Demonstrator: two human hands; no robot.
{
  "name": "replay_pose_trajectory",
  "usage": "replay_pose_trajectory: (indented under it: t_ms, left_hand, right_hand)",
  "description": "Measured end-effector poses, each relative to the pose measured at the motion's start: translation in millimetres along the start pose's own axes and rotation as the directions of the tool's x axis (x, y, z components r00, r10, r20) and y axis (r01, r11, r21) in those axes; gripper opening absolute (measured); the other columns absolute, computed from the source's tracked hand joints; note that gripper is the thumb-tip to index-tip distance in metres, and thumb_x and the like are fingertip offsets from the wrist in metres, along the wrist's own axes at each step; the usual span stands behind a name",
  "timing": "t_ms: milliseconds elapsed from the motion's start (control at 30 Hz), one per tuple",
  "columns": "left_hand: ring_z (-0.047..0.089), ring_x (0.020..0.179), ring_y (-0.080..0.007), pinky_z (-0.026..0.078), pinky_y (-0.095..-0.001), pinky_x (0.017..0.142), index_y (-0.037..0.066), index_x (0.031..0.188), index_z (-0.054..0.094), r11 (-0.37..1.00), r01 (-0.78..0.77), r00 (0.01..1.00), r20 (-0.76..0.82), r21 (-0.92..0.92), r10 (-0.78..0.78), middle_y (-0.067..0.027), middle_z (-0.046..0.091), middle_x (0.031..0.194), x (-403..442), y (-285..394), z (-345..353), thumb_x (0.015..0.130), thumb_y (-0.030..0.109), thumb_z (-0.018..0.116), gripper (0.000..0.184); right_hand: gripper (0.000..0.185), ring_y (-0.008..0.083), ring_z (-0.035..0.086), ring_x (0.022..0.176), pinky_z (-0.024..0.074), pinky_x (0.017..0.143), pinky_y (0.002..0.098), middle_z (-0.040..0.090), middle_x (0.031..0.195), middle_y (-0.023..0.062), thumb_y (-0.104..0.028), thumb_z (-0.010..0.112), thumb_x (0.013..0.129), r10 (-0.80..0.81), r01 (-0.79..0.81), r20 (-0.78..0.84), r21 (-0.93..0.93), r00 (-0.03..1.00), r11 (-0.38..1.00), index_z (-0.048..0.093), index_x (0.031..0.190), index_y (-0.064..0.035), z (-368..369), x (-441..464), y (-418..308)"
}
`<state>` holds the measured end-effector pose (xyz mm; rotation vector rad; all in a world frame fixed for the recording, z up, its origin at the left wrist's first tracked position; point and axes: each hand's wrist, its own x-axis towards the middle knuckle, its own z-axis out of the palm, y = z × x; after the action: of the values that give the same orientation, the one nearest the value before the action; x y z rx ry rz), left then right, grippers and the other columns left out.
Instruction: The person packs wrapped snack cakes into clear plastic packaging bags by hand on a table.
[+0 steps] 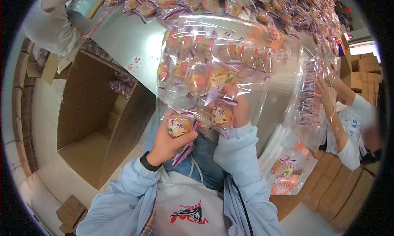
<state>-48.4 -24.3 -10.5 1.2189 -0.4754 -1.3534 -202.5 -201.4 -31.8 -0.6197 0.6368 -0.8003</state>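
Note:
My left hand [165, 142], a dark band at its wrist, grips a round wrapped pastry [179, 126] in a clear and purple packet. A large clear plastic bag [250, 82] with orange print lies in front of me on the table, and several wrapped pastries sit inside it in rows. At the bag's near end, my right hand [241, 109] is closed around another wrapped pastry [221, 113]. Shiny film partly covers its fingers. One more wrapped pastry [219, 78] shows just beyond its fingertips.
Many wrapped pastries [279, 6] are heaped along the table's [123, 43] far side. An open cardboard box [88, 113] stands at left. Flat printed bags [287, 174] lie at right, near a co-worker's hands [324, 92] on another filled bag [310, 98]. Another person's arm [53, 0] is at upper left.

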Motion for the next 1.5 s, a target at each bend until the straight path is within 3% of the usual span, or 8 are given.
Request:
replay_pose_trajectory:
  t_ms: [133,400,567,833,933,1133,1267,1500]
  left_hand:
    - [0.064,0.105,-0.0123,0.053,-0.0278,0.088,0.002,0.143,0.043,0.988,-0.095,0.995,-0.026,0.122,0.098,-0.0068,0.065,0.121,6,7,18,0.085,0.007,0.085,0.072]
    - [0.065,0.104,-0.0129,0.054,-0.0285,0.087,0.001,0.138,0.049,0.991,-0.103,0.994,-0.011,0.087,0.104,-0.0079,0.067,0.118,7,-3,6,0.082,0.008,0.087,0.068]
    - [0.065,0.096,-0.0104,0.054,-0.0278,0.085,0.002,0.127,0.057,0.936,-0.205,0.978,0.093,0.285,0.185,-0.0036,0.069,0.110,22,-1,6,0.082,0.010,0.087,0.054]
    - [0.063,0.092,-0.0104,0.053,-0.0296,0.083,0.002,0.124,0.060,0.995,0.052,0.989,0.131,0.090,-0.064,-0.0008,0.067,0.107,19,5,4,0.085,0.006,0.079,0.044]
    - [0.063,0.091,-0.0106,0.052,-0.0295,0.082,0.001,0.121,0.062,0.946,0.037,0.997,-0.059,-0.322,-0.059,-0.0009,0.068,0.105,25,-16,15,0.086,0.007,0.077,0.038]
    - [0.062,0.092,-0.0100,0.052,-0.0291,0.082,0.002,0.117,0.064,0.995,0.029,0.999,0.014,0.094,-0.030,-0.0005,0.068,0.103,35,-8,11,0.087,0.008,0.076,0.034]
    - [0.062,0.094,-0.0104,0.053,-0.0290,0.085,0.002,0.123,0.062,0.990,0.098,0.989,0.101,0.101,-0.108,-0.0006,0.067,0.106,32,7,13,0.086,0.007,0.079,0.041]
    - [0.062,0.101,-0.0111,0.052,-0.0299,0.091,0.003,0.135,0.054,0.998,0.051,0.972,0.227,0.038,-0.059,-0.0016,0.066,0.114,40,4,27,0.086,0.009,0.082,0.056]
  right_hand:
    - [0.044,0.0246,0.071,0.087,0.0588,0.077,0.0377,0.072,0.109,0.0141,-0.021,0.061,0.099,0.035,-0.048,0.173,0.072,0.984,0.996,0.056,0.134,0.0042,11,8,-12]
    - [0.042,0.0216,0.071,0.089,0.0570,0.071,0.0323,0.071,0.114,0.0131,-0.024,0.057,0.104,-0.216,0.168,-0.159,-0.267,0.963,0.949,0.051,0.140,-0.0033,26,-29,-10]
    - [0.069,0.0192,0.062,0.117,0.0523,0.097,0.0330,0.061,0.135,0.0127,-0.012,0.071,0.096,0.032,-0.114,-0.152,-0.567,0.988,0.816,0.035,0.154,0.0025,-10,-46,-9]
    - [0.062,0.0191,0.067,0.108,0.0549,0.091,0.0336,0.067,0.121,0.0118,-0.001,0.062,0.093,0.162,-0.154,-0.008,-0.360,0.987,0.920,0.040,0.152,0.0004,22,-26,-38]
    - [0.062,0.0184,0.066,0.107,0.0538,0.090,0.0324,0.067,0.120,0.0105,-0.005,0.066,0.093,0.169,-0.166,-0.007,-0.221,0.986,0.961,0.043,0.150,-0.0004,22,-19,-33]
    - [0.063,0.0207,0.059,0.117,0.0482,0.100,0.0348,0.058,0.129,0.0121,-0.017,0.076,0.091,-0.261,0.135,-0.067,-0.718,0.963,0.683,0.046,0.143,0.0005,15,-18,1]
    - [0.069,0.0207,0.057,0.121,0.0482,0.102,0.0354,0.054,0.138,0.0129,-0.016,0.075,0.093,0.057,-0.125,-0.141,-0.542,0.988,0.831,0.040,0.149,0.0009,23,-21,-23]
    - [0.064,0.0199,0.063,0.116,0.0515,0.098,0.0329,0.060,0.136,0.0117,-0.010,0.073,0.094,0.019,-0.001,0.032,-0.477,0.999,0.879,0.043,0.150,-0.0002,44,-19,-35]
